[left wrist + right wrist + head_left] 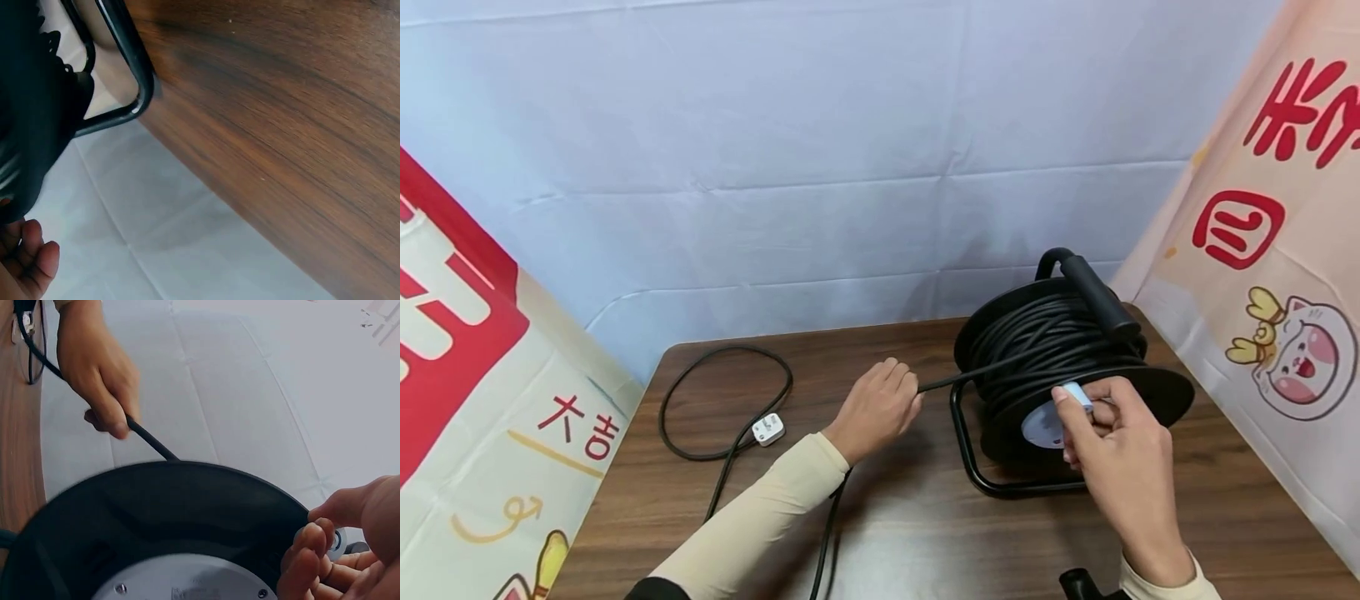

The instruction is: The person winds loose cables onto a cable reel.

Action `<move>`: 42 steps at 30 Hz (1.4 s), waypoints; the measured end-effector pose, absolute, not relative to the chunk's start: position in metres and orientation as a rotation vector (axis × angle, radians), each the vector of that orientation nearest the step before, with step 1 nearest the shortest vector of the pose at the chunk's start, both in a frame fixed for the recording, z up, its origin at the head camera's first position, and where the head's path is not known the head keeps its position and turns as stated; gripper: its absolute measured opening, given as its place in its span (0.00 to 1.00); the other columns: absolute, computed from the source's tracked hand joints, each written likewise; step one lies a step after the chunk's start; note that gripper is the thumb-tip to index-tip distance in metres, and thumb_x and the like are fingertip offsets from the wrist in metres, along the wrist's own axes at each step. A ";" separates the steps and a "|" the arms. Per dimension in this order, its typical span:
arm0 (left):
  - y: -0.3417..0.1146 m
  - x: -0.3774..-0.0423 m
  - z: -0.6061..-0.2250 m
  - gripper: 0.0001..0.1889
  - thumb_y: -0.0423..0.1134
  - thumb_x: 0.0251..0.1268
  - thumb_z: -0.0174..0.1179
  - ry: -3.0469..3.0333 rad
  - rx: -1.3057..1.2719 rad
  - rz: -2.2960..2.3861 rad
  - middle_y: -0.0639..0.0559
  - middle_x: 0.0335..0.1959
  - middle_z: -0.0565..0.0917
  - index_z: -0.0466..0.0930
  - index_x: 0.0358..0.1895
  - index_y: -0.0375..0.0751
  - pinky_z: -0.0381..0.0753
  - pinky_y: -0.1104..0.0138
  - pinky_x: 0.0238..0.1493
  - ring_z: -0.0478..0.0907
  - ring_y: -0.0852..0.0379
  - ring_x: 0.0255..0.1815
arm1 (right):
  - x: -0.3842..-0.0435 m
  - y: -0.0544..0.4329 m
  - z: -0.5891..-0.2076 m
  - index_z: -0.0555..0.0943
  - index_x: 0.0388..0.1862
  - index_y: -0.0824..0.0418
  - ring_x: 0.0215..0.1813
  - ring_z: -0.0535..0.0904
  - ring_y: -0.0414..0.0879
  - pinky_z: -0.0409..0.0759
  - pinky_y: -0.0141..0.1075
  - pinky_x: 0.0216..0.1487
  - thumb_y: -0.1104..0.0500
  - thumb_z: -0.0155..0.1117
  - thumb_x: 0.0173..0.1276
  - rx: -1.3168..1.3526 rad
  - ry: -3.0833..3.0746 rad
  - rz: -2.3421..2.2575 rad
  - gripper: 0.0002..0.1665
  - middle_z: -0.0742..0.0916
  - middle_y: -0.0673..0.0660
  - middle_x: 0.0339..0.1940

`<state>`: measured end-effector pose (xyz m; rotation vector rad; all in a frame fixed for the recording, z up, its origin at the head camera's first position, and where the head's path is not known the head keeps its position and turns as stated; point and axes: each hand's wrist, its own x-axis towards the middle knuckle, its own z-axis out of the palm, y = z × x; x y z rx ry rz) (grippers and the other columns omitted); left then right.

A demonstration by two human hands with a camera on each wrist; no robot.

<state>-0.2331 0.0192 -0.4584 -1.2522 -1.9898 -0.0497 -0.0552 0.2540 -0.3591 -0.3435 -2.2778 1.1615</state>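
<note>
A black cable reel [1045,333], wound with many turns of black cable [940,384], stands at the right of the table. My left hand [874,410] grips the cable a little to the left of the reel, and the stretch between hand and drum looks straight. With thumb and fingers my right hand [1123,450] pinches the pale crank knob [1077,394] on the reel's near side. The right wrist view shows the reel's round side plate [156,500] below the left hand [100,369]. In the left wrist view only some fingertips [45,259] appear at the lower left.
A loop of loose cable [662,408] with a white plug [768,429] lies on the wooden table [917,533] at the left. The reel's tube frame [966,458] rests on the tabletop. Cloth backdrops [820,167] stand behind and at both sides.
</note>
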 end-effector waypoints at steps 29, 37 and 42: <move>0.000 -0.237 -0.462 0.11 0.40 0.74 0.51 -2.078 -1.214 -0.069 0.50 0.29 0.73 0.73 0.32 0.41 0.72 0.64 0.35 0.69 0.52 0.32 | -0.053 0.276 -0.350 0.76 0.40 0.58 0.12 0.78 0.39 0.77 0.28 0.17 0.55 0.68 0.71 -0.595 -2.137 1.216 0.11 0.83 0.48 0.13; -0.004 -0.238 -0.462 0.12 0.41 0.76 0.47 -2.091 -1.224 -0.078 0.50 0.30 0.73 0.72 0.32 0.41 0.72 0.63 0.36 0.69 0.51 0.33 | -0.055 0.281 -0.350 0.75 0.41 0.57 0.13 0.77 0.39 0.77 0.28 0.17 0.54 0.68 0.71 -0.636 -2.106 1.261 0.11 0.82 0.48 0.14; -0.009 -0.240 -0.463 0.13 0.41 0.76 0.47 -2.093 -1.213 -0.075 0.50 0.29 0.72 0.72 0.32 0.40 0.73 0.63 0.35 0.70 0.52 0.32 | -0.056 0.284 -0.349 0.74 0.42 0.57 0.13 0.77 0.39 0.78 0.29 0.17 0.53 0.67 0.72 -0.668 -2.111 1.286 0.12 0.83 0.48 0.15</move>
